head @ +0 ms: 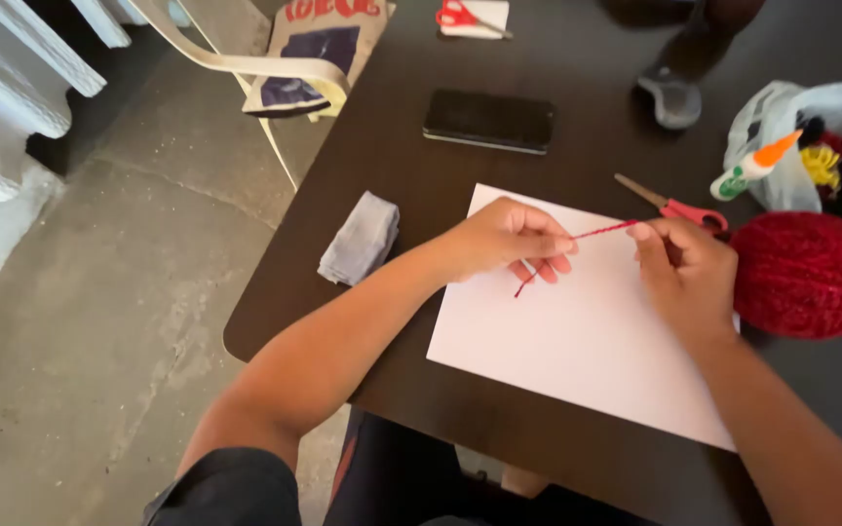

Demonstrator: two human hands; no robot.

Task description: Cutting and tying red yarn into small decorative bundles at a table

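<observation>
My left hand (pixel 509 239) pinches one end of a short red yarn strand (pixel 604 232) above a white sheet of paper (pixel 577 341) on the dark table (pixel 411 175). My right hand (pixel 684 268) grips the strand's other end, so it stretches taut between both hands. A loose tail hangs below my left fingers. A big red yarn ball (pixel 811 275) lies just right of my right hand. Red-handled scissors (pixel 679 206) rest on the table behind my right hand.
A black phone (pixel 489 120) lies further back, a folded grey cloth (pixel 361 240) to the left. A plastic bag (pixel 811 136) with yarn and a glue bottle (pixel 754 166) sits at the right. Second scissors (pixel 465 18) lie far back. A white chair (pixel 255 68) stands left.
</observation>
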